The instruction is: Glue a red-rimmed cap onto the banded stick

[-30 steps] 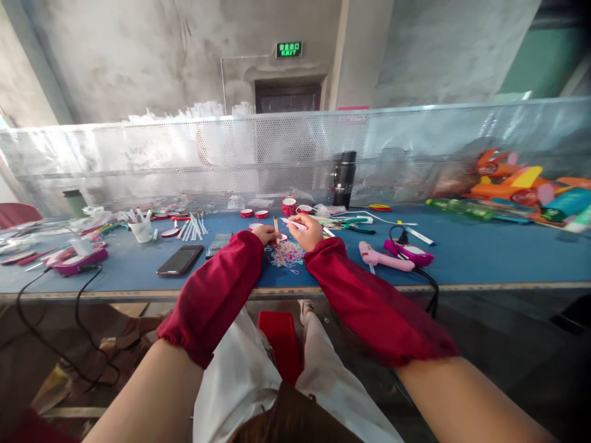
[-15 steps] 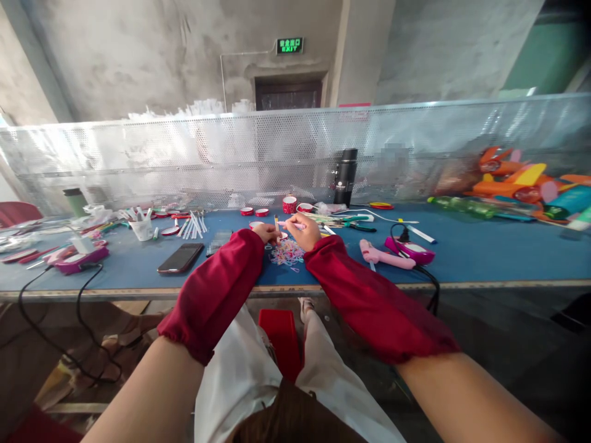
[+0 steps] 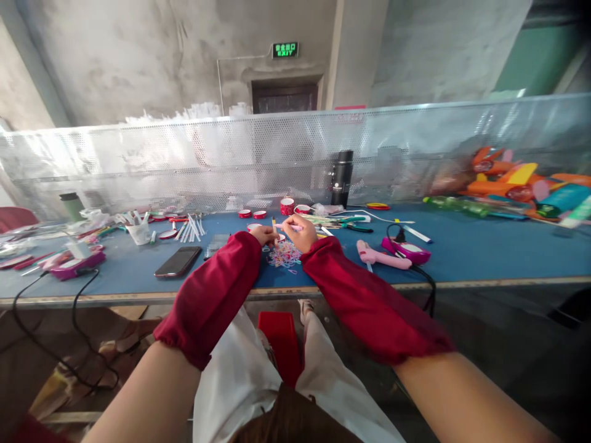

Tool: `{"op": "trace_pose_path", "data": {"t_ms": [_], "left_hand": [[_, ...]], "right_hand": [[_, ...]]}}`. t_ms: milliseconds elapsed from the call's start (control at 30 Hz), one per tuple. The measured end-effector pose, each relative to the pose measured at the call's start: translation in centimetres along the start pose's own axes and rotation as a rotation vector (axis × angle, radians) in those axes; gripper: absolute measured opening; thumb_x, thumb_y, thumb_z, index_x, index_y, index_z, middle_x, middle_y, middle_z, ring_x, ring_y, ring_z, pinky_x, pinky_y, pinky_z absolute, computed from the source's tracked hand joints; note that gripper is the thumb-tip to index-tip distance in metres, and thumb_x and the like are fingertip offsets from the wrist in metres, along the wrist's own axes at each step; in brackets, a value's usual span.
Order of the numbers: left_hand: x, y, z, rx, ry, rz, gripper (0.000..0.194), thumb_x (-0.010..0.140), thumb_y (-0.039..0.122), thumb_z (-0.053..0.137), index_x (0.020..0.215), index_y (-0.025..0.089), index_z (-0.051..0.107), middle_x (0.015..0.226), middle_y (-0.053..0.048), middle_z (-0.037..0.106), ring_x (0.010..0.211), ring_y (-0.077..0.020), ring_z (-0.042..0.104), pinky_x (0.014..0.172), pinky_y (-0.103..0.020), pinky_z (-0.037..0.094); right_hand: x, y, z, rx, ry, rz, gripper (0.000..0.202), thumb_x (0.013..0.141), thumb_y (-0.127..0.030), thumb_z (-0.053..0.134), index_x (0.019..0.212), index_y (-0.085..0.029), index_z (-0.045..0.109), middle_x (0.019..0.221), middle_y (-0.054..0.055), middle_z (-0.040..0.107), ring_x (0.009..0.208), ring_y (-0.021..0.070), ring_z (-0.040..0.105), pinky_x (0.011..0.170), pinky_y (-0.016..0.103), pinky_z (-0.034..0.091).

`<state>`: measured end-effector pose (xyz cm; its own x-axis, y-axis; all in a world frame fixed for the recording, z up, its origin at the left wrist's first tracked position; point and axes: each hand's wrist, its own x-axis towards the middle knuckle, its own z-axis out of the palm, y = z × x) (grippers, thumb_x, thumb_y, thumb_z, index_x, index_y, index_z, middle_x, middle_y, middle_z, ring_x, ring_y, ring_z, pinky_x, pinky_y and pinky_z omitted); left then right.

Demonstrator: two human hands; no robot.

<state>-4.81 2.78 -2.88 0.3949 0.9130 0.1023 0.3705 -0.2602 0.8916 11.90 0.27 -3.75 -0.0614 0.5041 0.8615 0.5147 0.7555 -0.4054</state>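
Observation:
My left hand [image 3: 263, 235] is closed, its fingertips pinching a thin upright stick [image 3: 274, 224], pale with a darker top. Facing it, my right hand [image 3: 303, 235] wraps round a slim pink pen-like tool [image 3: 295, 228]. The tool's tip points left and lies at or close by the stick; whether they touch I cannot tell. Just below both hands, on the blue table [image 3: 480, 246], is a heap of small pastel loops [image 3: 285, 254]. Part of a round white-and-red piece shows behind the fingers. Red sleeves cover both forearms.
A phone [image 3: 178, 262] lies left, near a white cup of sticks [image 3: 138, 232]. To the right are a pink glue gun [image 3: 383, 256], its purple base [image 3: 407, 250] and pliers [image 3: 353, 225]. A black bottle [image 3: 342, 179] stands behind, before a perforated metal screen [image 3: 221, 160].
The whole view has shifted slightly left. Both hands keep their holds on the stick and the pink tool, close together over the heap of loops.

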Motion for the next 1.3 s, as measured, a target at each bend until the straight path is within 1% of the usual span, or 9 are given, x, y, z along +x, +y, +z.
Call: {"op": "trace_pose_path", "data": {"t_ms": [133,300,367,567,800,900,1033,1200,1300], "left_hand": [[0.00,0.15,-0.04,-0.002,0.012,-0.013,0.015,0.087,0.015,0.054,0.074,0.015,0.062,0.063,-0.004,0.066,0.053,-0.0094,0.051,0.055,-0.023,0.039],[-0.10,0.43,-0.25,-0.011,0.028,-0.014,0.014,0.088,0.018,0.054,0.077,0.015,0.063,0.065,-0.005,0.068,0.056,-0.0104,0.052,0.052,-0.023,0.037],[-0.12,0.41,-0.21,-0.009,0.028,-0.007,0.013,0.087,0.018,0.055,0.077,0.016,0.064,0.065,-0.005,0.067,0.055,-0.0108,0.052,0.052,-0.024,0.038],[0.08,-0.01,-0.09,0.002,0.026,-0.002,0.014,0.087,0.017,0.055,0.077,0.015,0.064,0.064,-0.004,0.067,0.056,-0.0112,0.053,0.055,-0.025,0.039],[0.17,0.09,-0.63,0.003,0.041,0.011,0.017,0.089,0.018,0.052,0.076,0.017,0.063,0.068,-0.004,0.068,0.055,-0.0098,0.052,0.049,-0.023,0.033],[0.23,-0.03,-0.57,0.000,0.036,0.017,0.017,0.088,0.017,0.053,0.074,0.016,0.062,0.066,-0.004,0.067,0.052,-0.0088,0.050,0.048,-0.022,0.034],[0.51,-0.33,-0.58,-0.004,0.007,0.035,0.013,0.085,0.022,0.058,0.074,0.015,0.062,0.064,-0.002,0.066,0.050,-0.0087,0.052,0.047,-0.020,0.035],[0.72,-0.40,-0.83,-0.013,0.025,0.051,0.013,0.084,0.025,0.059,0.078,0.014,0.063,0.064,-0.001,0.066,0.048,-0.0066,0.051,0.045,-0.017,0.033],[0.58,-0.33,-0.81,-0.007,0.017,0.037,0.017,0.083,0.029,0.061,0.078,0.014,0.064,0.066,-0.001,0.068,0.047,-0.0063,0.051,0.045,-0.017,0.034]], "right_hand": [[0.06,0.33,-0.04,-0.014,-0.005,-0.022,0.018,0.084,-0.033,0.049,0.074,-0.022,0.060,0.072,0.000,0.064,0.067,0.0153,0.057,0.064,0.026,0.043],[0.32,0.74,-0.33,-0.082,0.107,0.007,0.019,0.084,-0.034,0.049,0.071,-0.024,0.058,0.072,0.001,0.064,0.071,0.0174,0.058,0.070,0.028,0.045],[0.31,0.59,-0.31,-0.054,0.094,-0.001,0.019,0.085,-0.034,0.048,0.073,-0.024,0.059,0.073,0.001,0.065,0.072,0.0172,0.059,0.071,0.028,0.046],[0.17,0.29,-0.14,-0.026,-0.030,-0.028,0.021,0.087,-0.035,0.047,0.079,-0.024,0.062,0.077,0.001,0.067,0.073,0.0173,0.060,0.070,0.028,0.046],[0.20,0.55,-0.43,-0.050,0.069,0.010,0.017,0.085,-0.033,0.050,0.075,-0.023,0.061,0.074,0.001,0.066,0.071,0.0176,0.060,0.070,0.028,0.046],[0.10,0.02,-0.40,-0.016,0.038,-0.002,0.017,0.086,-0.035,0.050,0.079,-0.024,0.062,0.078,0.002,0.067,0.074,0.0181,0.061,0.071,0.029,0.047],[0.11,-0.14,-0.45,-0.002,-0.035,-0.042,0.021,0.087,-0.036,0.049,0.082,-0.023,0.065,0.082,0.002,0.069,0.078,0.0188,0.062,0.073,0.029,0.048],[0.29,0.65,-0.76,-0.038,0.034,0.007,0.022,0.087,-0.037,0.049,0.083,-0.024,0.066,0.081,0.002,0.070,0.076,0.0192,0.063,0.070,0.030,0.048],[0.23,0.57,-0.69,-0.056,0.035,-0.022,0.021,0.087,-0.039,0.051,0.086,-0.025,0.067,0.084,0.003,0.071,0.080,0.0205,0.064,0.073,0.032,0.049]]}}
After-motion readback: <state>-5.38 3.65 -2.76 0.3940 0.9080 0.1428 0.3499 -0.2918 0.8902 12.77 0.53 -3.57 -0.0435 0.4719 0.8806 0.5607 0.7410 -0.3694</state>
